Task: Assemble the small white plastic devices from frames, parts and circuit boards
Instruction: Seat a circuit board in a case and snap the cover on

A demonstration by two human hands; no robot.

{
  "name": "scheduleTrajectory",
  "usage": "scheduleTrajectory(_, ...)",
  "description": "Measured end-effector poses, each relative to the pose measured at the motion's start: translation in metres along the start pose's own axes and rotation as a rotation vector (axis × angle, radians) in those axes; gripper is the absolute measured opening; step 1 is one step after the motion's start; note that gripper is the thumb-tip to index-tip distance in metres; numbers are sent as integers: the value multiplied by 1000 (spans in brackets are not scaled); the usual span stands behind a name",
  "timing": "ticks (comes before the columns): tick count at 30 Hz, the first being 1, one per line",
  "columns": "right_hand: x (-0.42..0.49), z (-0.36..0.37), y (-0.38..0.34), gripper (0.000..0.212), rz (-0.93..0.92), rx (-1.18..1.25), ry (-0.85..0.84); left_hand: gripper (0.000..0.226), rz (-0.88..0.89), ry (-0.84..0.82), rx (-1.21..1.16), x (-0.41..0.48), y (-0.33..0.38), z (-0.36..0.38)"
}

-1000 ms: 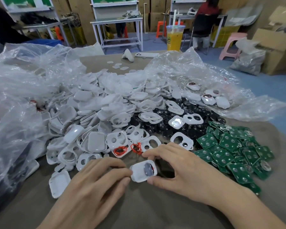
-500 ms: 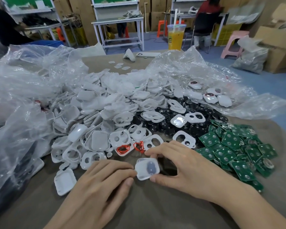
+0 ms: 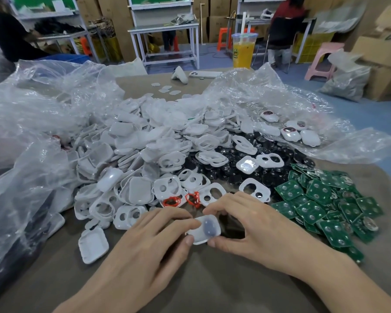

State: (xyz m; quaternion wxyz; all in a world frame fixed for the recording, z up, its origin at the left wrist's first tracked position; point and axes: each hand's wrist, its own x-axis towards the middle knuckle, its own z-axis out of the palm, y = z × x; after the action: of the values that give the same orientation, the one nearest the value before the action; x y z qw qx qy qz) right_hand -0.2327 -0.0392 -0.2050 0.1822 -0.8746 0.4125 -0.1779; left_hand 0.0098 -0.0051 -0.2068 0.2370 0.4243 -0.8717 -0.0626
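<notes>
A small white plastic device (image 3: 205,229) with a dark oval showing through its top is held just above the brown table. My left hand (image 3: 149,245) pinches its left side with thumb and fingers. My right hand (image 3: 253,227) grips its right side, thumb below and fingers on top. Behind my hands lies a big heap of white frames and shells (image 3: 145,154). Black round parts (image 3: 230,172) lie in the middle of the heap. Green circuit boards (image 3: 321,204) are piled to the right. Several finished devices (image 3: 290,133) rest on plastic film at the back right.
Crumpled clear plastic bags (image 3: 32,136) fill the left side and back right. A single white shell (image 3: 93,245) lies near my left hand. Two red rings (image 3: 181,199) sit among the frames. A yellow drink cup (image 3: 243,50) and a phone (image 3: 204,74) stand at the table's far edge.
The device has been turned in my fingers: its open inside with a blue and red part faced up, now the closed cover faces up. Both hands have shifted a little closer around it.
</notes>
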Motion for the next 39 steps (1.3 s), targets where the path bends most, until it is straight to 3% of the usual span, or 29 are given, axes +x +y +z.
scheduleTrajectory(7, 0, -1, -1, 41, -1, -3, -2, 27, 14, -40, 46, 2, 1, 1)
scheduleTrajectory(13, 0, 1, 0, 24, -30, 10, 21, 25, 16, -70, 69, 1, 2, 0)
scheduleTrajectory(24, 0, 2, 0, 19, -51, 17, 47, 22, 86, -48, -62, 1, 0, 0)
scheduleTrajectory(30, -1, 2, 0, 18, -59, 32, 42, 25, 12, -38, 35, -1, -7, -4)
scheduleTrajectory(39, -2, 3, -1, 15, -61, 44, 59, 22, 90, -87, 188, 7, -9, -8)
